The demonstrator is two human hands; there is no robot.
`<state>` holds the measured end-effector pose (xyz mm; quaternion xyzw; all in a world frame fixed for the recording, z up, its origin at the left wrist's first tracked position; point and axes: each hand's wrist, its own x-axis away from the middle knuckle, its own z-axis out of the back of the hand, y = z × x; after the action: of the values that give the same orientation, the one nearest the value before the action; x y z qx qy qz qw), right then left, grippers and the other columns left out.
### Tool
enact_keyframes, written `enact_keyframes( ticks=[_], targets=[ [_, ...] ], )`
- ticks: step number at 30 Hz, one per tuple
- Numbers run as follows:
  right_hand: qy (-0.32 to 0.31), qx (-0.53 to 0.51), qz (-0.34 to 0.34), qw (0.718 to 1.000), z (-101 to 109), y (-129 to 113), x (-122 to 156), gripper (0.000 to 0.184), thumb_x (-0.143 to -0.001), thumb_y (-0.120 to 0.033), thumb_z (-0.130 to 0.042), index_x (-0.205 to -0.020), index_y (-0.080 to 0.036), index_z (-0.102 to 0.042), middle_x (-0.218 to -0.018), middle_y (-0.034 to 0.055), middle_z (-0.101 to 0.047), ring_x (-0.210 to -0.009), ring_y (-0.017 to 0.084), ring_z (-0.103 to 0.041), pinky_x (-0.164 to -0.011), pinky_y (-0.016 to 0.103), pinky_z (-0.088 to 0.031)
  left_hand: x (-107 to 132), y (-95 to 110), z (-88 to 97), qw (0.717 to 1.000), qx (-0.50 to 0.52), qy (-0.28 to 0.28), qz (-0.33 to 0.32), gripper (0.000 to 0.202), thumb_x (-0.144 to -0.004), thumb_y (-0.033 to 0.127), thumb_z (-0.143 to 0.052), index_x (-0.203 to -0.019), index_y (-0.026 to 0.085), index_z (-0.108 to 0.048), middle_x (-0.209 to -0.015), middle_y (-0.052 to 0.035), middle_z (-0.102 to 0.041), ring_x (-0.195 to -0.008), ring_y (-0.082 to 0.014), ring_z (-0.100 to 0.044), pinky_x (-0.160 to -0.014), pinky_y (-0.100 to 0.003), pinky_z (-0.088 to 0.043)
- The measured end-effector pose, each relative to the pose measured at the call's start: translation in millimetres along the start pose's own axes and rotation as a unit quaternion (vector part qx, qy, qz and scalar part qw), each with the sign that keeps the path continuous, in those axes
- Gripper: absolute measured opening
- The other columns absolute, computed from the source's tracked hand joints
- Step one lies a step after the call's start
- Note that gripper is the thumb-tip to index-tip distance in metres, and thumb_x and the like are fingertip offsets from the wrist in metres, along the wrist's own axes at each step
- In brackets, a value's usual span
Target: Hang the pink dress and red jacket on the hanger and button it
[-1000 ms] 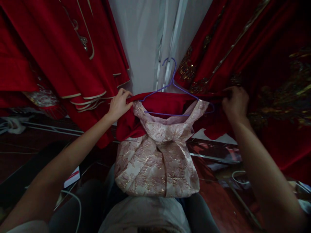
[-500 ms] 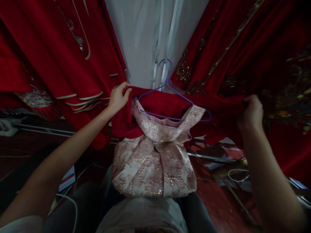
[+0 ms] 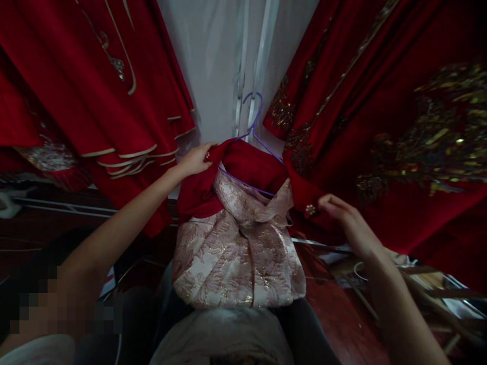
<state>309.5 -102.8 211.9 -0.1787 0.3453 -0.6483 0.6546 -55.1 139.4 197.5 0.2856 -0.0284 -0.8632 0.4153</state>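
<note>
A purple wire hanger (image 3: 254, 117) carries a pink brocade dress (image 3: 238, 253) and a red velvet garment (image 3: 251, 165) draped over it. My left hand (image 3: 196, 159) is closed on the red garment's left shoulder edge near the hanger. My right hand (image 3: 344, 218) is lower at the right, fingers curled on the red cloth's front edge beside a gold button (image 3: 310, 209). The pink dress hangs down over my lap.
Red gowns with gold trim (image 3: 114, 91) hang at the left, and a red gown with heavy gold embroidery (image 3: 418, 132) at the right. A white wall with rails (image 3: 243, 66) is behind. The glossy red floor (image 3: 335, 304) holds cables and papers.
My right hand has come down and inward from the far right, pulling the red cloth's right side toward the hanger. My left hand has shifted slightly right along the shoulder.
</note>
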Motion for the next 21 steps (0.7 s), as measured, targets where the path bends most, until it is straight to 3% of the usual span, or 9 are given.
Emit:
enact_keyframes(
  ticks=[3,5,8,10,14,18,21],
  targets=[
    [0.064,0.032,0.035,0.997,-15,-3,3,0.047,-0.063,-0.055,-0.07,-0.093,-0.028,-0.047,-0.093,0.0062,-0.064,-0.082,0.027,-0.064,-0.067,0.036,-0.05,-2,-5,-0.5,1.0,-0.011,-0.015,-0.003,0.066,-0.072,0.028,-0.058,-0.136,0.02,-0.042,-0.126,-0.0106,-0.05,-0.114,-0.0257,-0.054,-0.102,-0.038,-0.041],
    [0.118,0.083,0.033,0.989,-20,1,1,0.048,-0.063,-0.052,-0.072,-0.097,-0.028,-0.046,-0.097,0.0078,-0.065,-0.084,0.028,-0.064,-0.066,0.036,-0.049,-2,-7,-1.6,1.0,-0.028,0.0,-0.001,0.071,-0.071,0.028,-0.06,-0.138,0.019,-0.039,-0.13,-0.0125,-0.045,-0.117,-0.027,-0.051,-0.103,-0.039,-0.039],
    [0.145,0.142,0.035,0.979,-21,8,-5,0.035,-0.072,-0.049,-0.064,-0.095,-0.028,-0.048,-0.092,0.0083,-0.066,-0.079,0.027,-0.064,-0.063,0.036,-0.047,-5,-12,-5.2,0.998,-0.052,0.018,0.003,0.065,-0.068,0.032,-0.063,-0.129,0.019,-0.047,-0.136,-0.0149,-0.039,-0.125,-0.0326,-0.042,-0.105,-0.046,-0.033],
    [0.122,0.167,0.021,0.978,-18,11,-8,0.027,-0.076,-0.05,-0.059,-0.091,-0.029,-0.051,-0.078,0.0056,-0.065,-0.066,0.026,-0.063,-0.057,0.034,-0.044,-6,-14,-7.6,0.999,-0.036,0.01,0.009,0.059,-0.068,0.036,-0.063,-0.123,0.018,-0.049,-0.132,-0.0147,-0.045,-0.122,-0.0321,-0.044,-0.103,-0.046,-0.035],
    [0.031,0.181,0.005,0.983,-14,11,-15,0.025,-0.08,-0.053,-0.053,-0.08,-0.028,-0.053,-0.055,-0.0001,-0.056,-0.047,0.021,-0.052,-0.048,0.03,-0.034,-1,-10,-6.4,0.999,0.023,0.0,0.023,0.054,-0.068,0.04,-0.062,-0.114,0.016,-0.047,-0.107,-0.0098,-0.06,-0.098,-0.025,-0.057,-0.09,-0.038,-0.044],
    [-0.053,0.129,0.045,0.989,-23,9,-33,0.031,-0.083,-0.047,-0.049,-0.065,-0.023,-0.049,-0.056,-0.0005,-0.053,-0.05,0.015,-0.047,-0.05,0.027,-0.031,18,10,2.2,0.999,-0.019,0.022,0.016,0.045,-0.07,0.04,-0.061,-0.108,0.018,-0.05,-0.103,-0.0089,-0.06,-0.095,-0.0257,-0.057,-0.089,-0.038,-0.043],
    [-0.124,0.059,0.08,0.987,-47,1,-51,0.03,-0.084,-0.043,-0.048,-0.067,-0.019,-0.052,-0.061,-0.0005,-0.053,-0.055,0.013,-0.045,-0.052,0.025,-0.031,30,24,6.5,0.998,-0.049,0.022,0.025,0.043,-0.073,0.042,-0.058,-0.108,0.017,-0.052,-0.097,-0.009,-0.061,-0.091,-0.0267,-0.058,-0.086,-0.038,-0.044]
  ],
)
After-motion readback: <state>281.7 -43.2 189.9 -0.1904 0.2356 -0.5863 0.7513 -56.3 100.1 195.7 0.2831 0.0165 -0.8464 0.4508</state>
